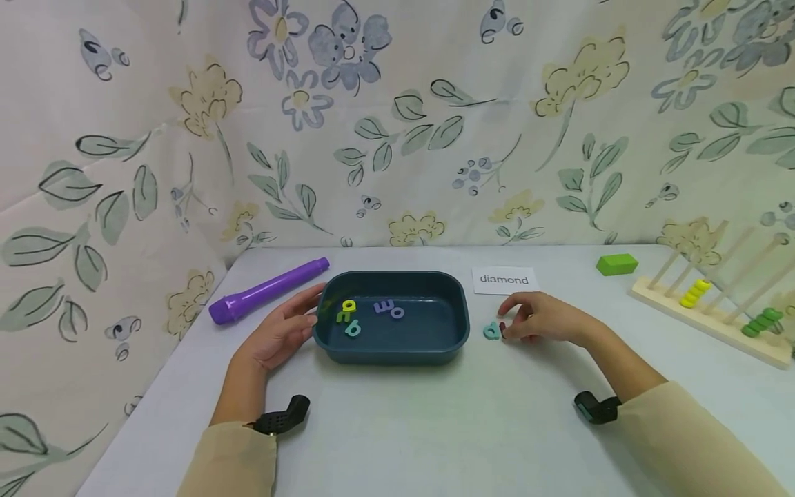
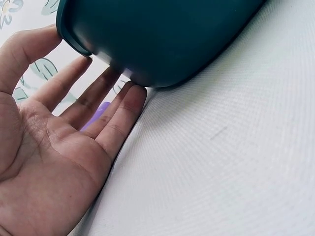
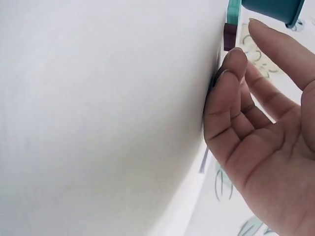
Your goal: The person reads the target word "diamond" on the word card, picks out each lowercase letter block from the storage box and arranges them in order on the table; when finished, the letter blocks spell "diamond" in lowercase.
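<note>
My left hand [image 1: 282, 331] rests its fingertips and thumb against the left end of a dark teal tray [image 1: 391, 357], its fingers fairly straight. Inside the tray, toward its left half, lie yellow letters [image 1: 348, 306], a teal letter [image 1: 352, 328] and purple letters [image 1: 384, 306]. Right of the tray, my right hand [image 1: 546, 317] hovers low over the table with bent fingers and the thumb apart from them. Just beyond its fingertips stands a dark red letter [image 3: 230, 37], touching or almost touching a teal letter [image 1: 491, 331]. Part of the red letter is hidden in the head view.
Behind the right hand lies a white card [image 1: 504, 280] reading "diamond". A purple microphone-like stick [image 1: 267, 291] is at the back left. A green block [image 1: 617, 264] and a wooden bead rack [image 1: 708, 321] occupy the right side. A floral curtain [image 1: 397, 138] hangs behind the table.
</note>
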A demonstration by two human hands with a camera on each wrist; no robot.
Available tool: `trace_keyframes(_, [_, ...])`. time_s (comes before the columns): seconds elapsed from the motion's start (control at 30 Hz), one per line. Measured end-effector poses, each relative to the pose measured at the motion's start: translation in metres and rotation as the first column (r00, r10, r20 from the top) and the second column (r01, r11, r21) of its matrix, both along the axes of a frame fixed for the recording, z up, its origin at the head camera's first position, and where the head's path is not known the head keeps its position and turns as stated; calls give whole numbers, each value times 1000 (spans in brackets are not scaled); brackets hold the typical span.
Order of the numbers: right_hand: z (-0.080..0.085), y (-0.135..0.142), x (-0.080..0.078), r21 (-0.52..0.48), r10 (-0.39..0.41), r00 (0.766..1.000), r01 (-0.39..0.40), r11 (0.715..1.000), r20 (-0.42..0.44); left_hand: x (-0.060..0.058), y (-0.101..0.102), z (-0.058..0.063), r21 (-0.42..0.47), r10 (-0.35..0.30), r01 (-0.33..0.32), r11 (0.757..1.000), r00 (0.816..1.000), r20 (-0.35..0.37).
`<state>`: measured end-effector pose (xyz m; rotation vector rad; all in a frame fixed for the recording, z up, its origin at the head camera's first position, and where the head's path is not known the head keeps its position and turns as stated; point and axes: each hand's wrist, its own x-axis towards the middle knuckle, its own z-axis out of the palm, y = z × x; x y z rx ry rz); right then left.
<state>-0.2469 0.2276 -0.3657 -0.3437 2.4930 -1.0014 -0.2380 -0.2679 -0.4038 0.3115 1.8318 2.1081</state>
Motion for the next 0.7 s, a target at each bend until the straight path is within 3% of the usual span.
trace_keyframes(0.5, [45, -9, -9, -65, -33, 991, 25, 998, -131, -1, 1, -1, 5, 8, -8, 1000, 1000, 13])
trace_keyframes(0.7, [63, -18, -13, -98, -19, 981, 0, 995, -193, -1, 0, -1, -1, 15, -15, 1000, 1000, 15])
